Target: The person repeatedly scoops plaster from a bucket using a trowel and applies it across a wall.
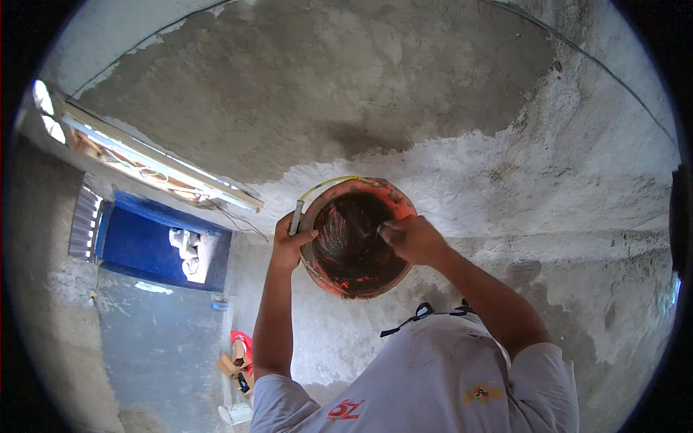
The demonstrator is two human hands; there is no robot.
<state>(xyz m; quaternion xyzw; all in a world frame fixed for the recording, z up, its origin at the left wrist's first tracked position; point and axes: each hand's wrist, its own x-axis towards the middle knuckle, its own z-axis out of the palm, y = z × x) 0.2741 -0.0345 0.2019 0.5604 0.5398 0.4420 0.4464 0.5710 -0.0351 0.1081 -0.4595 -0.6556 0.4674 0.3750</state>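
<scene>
In front of me is a round orange-red bucket (312, 268), its inside dark, wet-looking and smeared. A thin yellow-green wire handle (325, 186) with a pale grip (297, 216) arches along its far left side. My left hand (287, 249) is closed on the left rim beside that grip, its thumb over the edge. Over the right side of the opening, my right hand (410, 239) is closed with its fingertips inside the rim. A small greyish spot shows at those fingertips; what they hold, if anything, is too hidden to name.
A wall with a large damp grey plaster patch (310, 86) rises beyond the bucket. To the left are a long slatted frame (166, 162), a blue-edged opening (137, 234) and a grey-blue surface (159, 339). Red and cardboard items (240, 357) lie at lower left.
</scene>
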